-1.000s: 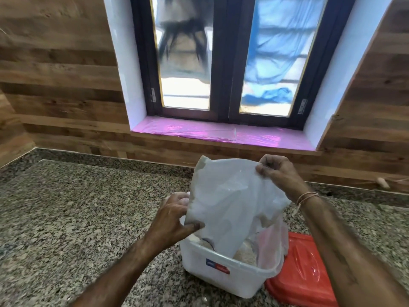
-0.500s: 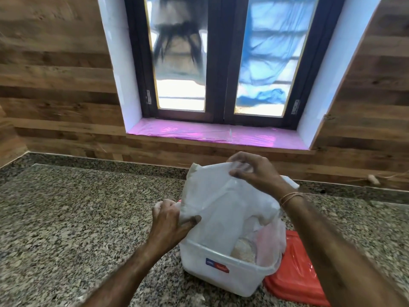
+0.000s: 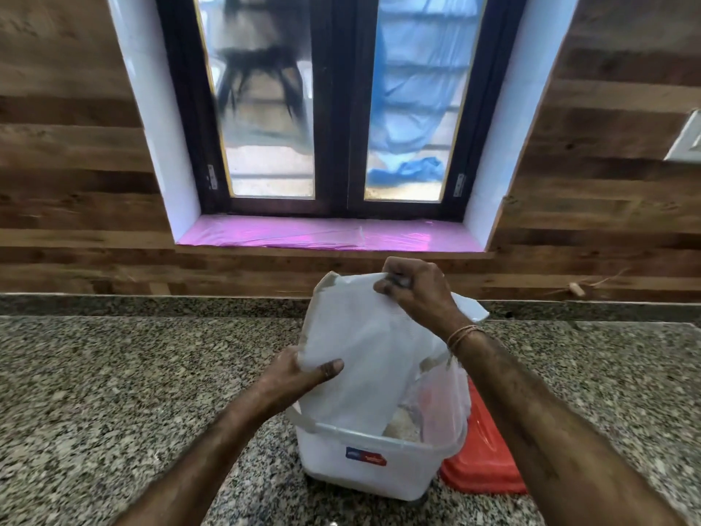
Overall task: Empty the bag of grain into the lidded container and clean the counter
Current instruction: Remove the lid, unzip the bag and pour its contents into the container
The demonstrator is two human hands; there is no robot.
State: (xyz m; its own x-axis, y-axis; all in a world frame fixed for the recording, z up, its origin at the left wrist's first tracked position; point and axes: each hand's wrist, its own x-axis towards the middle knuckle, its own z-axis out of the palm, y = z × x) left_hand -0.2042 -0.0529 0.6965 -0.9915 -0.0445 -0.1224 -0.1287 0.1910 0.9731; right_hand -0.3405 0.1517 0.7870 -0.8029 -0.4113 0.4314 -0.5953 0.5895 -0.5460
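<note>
Fingers, right hand (image 3: 415, 294): closed in a pinch on the raised bottom edge of the white bag (image 3: 360, 358), high above the container.
Fingers, left hand (image 3: 299, 377): wrapped round the bag's left side lower down, thumb pressed flat on the near face, the others hidden behind the plastic.
Head view, bag: upended, its mouth down inside the translucent white container (image 3: 375, 465); one corner sticks out behind the right wrist.
Head view, grain: a pale heap (image 3: 404, 427) shows in the container below the bag's mouth; how much is left in the bag I cannot tell.
Head view, container: stands on the speckled granite tabletop (image 3: 151, 392), lid off, with a small label on its near wall.
Head view, lid: red (image 3: 481, 461), lying flat on the tabletop, touching or just beside the container's right side.
Handling, bag: thin, limp film that looks nearly weightless now; likely slippery, so a pinch on the bottom seam and a steadying hold on the side suit it better than a flat palm.
Handling, grain: loose and free-running; it probably clings in the folds and corners, so a shake from the top edge seems called for.
Handling, container: rigid and steadied by its load, though a tug on the bag could tip it.
Risk: lifting the mouth clear of the rim too soon would scatter grain over the tabletop.
</note>
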